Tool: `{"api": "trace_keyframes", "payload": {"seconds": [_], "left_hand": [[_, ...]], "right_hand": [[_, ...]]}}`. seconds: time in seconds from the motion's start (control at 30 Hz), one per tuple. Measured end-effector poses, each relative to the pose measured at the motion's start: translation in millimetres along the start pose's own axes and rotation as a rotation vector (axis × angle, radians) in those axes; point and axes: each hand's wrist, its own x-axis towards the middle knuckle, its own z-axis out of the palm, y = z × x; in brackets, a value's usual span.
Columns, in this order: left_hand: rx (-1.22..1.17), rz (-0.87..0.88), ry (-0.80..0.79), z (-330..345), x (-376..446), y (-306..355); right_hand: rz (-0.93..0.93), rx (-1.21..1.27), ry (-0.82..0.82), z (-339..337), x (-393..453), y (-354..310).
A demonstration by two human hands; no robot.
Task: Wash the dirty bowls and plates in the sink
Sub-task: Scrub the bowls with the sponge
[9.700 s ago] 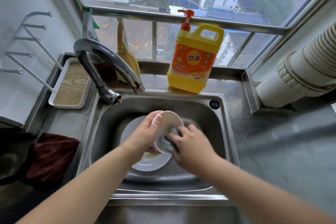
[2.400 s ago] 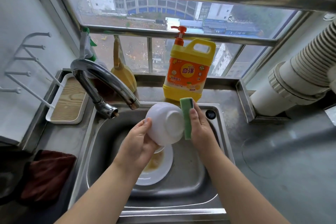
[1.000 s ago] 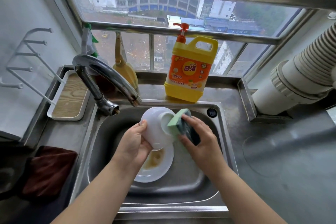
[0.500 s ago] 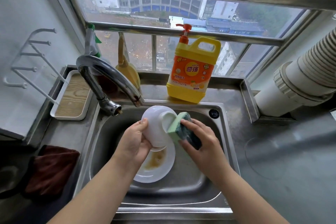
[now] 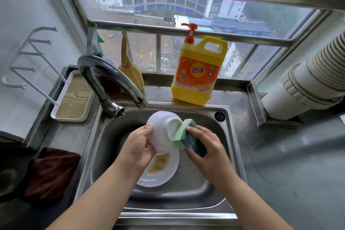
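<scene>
A white bowl (image 5: 160, 136) is gripped by the left hand (image 5: 139, 147) over the steel sink (image 5: 211, 188); a sponge (image 5: 188, 139) is clasped against it by the right hand (image 5: 209, 147). A stained plate (image 5: 160, 170) lies below. A detergent jug (image 5: 197, 73) stands on the far ledge by the window (image 5: 168, 11).

Count, head view: 1 small white ceramic bowl (image 5: 162, 137). 1 white round plate w/ brown residue (image 5: 158, 171). 1 green sponge w/ dark scouring side (image 5: 188, 138). 2 bare hands: left hand (image 5: 139, 148), right hand (image 5: 209, 148). 1 stainless steel sink basin (image 5: 188, 188). 1 curved chrome tap (image 5: 110, 78). 1 yellow detergent jug w/ orange label & red pump (image 5: 198, 73). 1 white tray w/ wood-grain base (image 5: 73, 97). 1 white wall rack (image 5: 28, 61), 4 pegs seen. 1 dark red cloth (image 5: 51, 172) on bench. 1 white ribbed vent pipe (image 5: 313, 76). 1 yellow-handled brush (image 5: 130, 69) behind tap; 1 grey & green item (image 5: 94, 43) next to it, type unclear.
</scene>
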Motion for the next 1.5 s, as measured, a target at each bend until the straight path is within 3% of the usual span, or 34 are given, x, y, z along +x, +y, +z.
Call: {"api": "trace_keyframes", "payload": {"seconds": [0.17, 0.33, 0.4, 0.53, 0.7, 0.93, 1.1, 1.37, 1.5], "left_hand": [[0.035, -0.027, 0.000, 9, -4, -11], [-0.058, -0.062, -0.019, 3, 2, -1], [-0.031, -0.053, 0.009, -1, 2, 0], [0.068, 0.035, 0.025, -3, 0, -10], [0.432, 0.105, -0.033, -20, 10, -37], [0.911, 0.086, -0.139, -20, 48, -84], [1.135, 0.118, -0.083, -7, 98, -126], [0.998, 0.043, -0.040, 0, 148, -171], [0.997, 0.007, -0.090, 0, 150, -182]], "right_hand": [[0.082, 0.080, 0.058, -10, 39, -11], [-0.130, -0.123, -0.031, 6, 23, -33], [-0.135, -0.148, -0.054, 8, 5, -21], [0.133, -0.016, -0.012, -11, -10, 4], [0.419, 0.141, 0.112, -36, -11, 16], [0.575, 0.388, 0.111, -43, -19, 34], [0.654, 0.611, 0.178, -53, -12, 51], [0.723, 0.773, 0.218, -51, -8, 80], [0.744, 0.786, 0.207, -47, -12, 84]]}}
